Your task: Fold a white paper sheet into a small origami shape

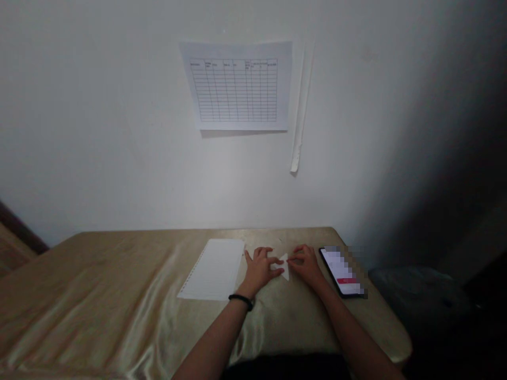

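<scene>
A small white folded paper (285,272), roughly triangular, lies on the cloth between my two hands. My left hand (258,269), with a black band (241,301) at its wrist, holds the paper from the left with thumb and index finger; its other fingers are bent above. At the paper's right edge, my right hand (309,264) pinches it between thumb and fingertips. The fingers partly cover the paper, so its exact folds are hard to see.
A lined loose-leaf sheet (214,270) with punched holes lies left of my hands. To the right rests a phone (341,272) with a lit screen. A shiny gold cloth (99,279) covers the table. A printed chart (237,89) hangs on the wall behind.
</scene>
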A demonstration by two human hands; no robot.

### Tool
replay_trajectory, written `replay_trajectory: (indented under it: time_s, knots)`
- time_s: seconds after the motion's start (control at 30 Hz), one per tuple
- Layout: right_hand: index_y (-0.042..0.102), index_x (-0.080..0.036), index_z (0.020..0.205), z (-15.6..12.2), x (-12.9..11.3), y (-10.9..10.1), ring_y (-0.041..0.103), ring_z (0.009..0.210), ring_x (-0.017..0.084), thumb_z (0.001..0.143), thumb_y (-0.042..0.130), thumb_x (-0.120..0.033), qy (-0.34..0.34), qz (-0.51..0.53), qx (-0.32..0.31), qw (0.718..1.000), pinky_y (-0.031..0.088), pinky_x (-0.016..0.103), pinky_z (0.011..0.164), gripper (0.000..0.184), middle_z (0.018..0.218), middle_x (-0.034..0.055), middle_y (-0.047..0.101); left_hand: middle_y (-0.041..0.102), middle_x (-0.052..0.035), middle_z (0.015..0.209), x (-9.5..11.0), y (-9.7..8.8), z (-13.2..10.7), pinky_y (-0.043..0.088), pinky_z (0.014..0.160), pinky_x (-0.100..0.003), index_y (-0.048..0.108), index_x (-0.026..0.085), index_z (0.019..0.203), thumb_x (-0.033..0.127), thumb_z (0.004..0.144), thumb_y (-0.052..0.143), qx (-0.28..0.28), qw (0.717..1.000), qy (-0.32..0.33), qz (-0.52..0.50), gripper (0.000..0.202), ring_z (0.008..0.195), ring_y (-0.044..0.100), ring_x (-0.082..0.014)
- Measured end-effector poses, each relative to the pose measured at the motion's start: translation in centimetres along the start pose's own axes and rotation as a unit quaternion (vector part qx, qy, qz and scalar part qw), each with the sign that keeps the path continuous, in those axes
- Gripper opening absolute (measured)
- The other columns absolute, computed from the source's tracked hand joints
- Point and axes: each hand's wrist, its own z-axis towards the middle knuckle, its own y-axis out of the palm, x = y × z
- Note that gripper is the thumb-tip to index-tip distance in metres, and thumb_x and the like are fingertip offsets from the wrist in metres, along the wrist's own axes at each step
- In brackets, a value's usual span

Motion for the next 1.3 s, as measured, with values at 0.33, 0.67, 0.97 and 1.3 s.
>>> replay_trajectory:
  time_s: [0.33, 0.67, 0.97, 1.3]
  knots:
    - [0.077, -0.026, 0.070, -0.3, -0.6, -1.1, 0.053, 0.110, 0.025, 0.071, 0.077, -0.023, -0.006, 0.016, -0.091, 0.996, 0.039, 0.040, 0.103, 0.003, 0.100, 0.0056, 0.065, 0.056, -0.0020, 0.138, 0.1, 0.0, 0.0, 0.001, 0.108, -0.081, 0.074, 0.046, 0.107, 0.054, 0.079, 0.075, 0.001, 1.000, -0.006, -0.003, 0.029, 0.135, 0.038, -0.0351]
    - [0.075, -0.024, 0.065, -1.0, -1.2, -2.1, 0.054, 0.108, 0.024, 0.064, 0.082, -0.024, -0.025, 0.077, -0.151, 0.985, 0.038, 0.041, 0.103, 0.008, 0.098, 0.0035, 0.065, 0.056, -0.0025, 0.136, -0.1, 0.1, -0.1, 0.002, 0.108, -0.081, 0.074, 0.045, 0.106, 0.052, 0.078, 0.077, 0.013, 1.000, 0.005, -0.011, 0.029, 0.134, 0.040, -0.0335]
    - [0.074, -0.024, 0.066, -0.8, -0.4, -1.6, 0.054, 0.109, 0.024, 0.069, 0.077, -0.024, -0.013, 0.091, -0.111, 0.990, 0.040, 0.038, 0.103, 0.004, 0.097, 0.0040, 0.066, 0.057, -0.0025, 0.135, -0.3, 0.3, -0.1, 0.004, 0.109, -0.080, 0.071, 0.046, 0.112, 0.051, 0.080, 0.076, 0.013, 1.000, 0.013, -0.007, 0.033, 0.134, 0.042, -0.0326]
    - [0.075, -0.026, 0.114, -0.9, -0.6, -0.3, 0.049, 0.119, 0.028, 0.081, 0.067, -0.026, 0.030, -0.042, -0.051, 0.997, 0.039, 0.041, 0.110, 0.034, 0.118, 0.0111, 0.061, 0.056, -0.0052, 0.140, -0.4, 0.2, -0.1, 0.005, 0.112, -0.078, 0.067, 0.040, 0.124, 0.054, 0.082, 0.072, 0.005, 1.000, -0.007, 0.005, 0.044, 0.135, 0.041, -0.0331]
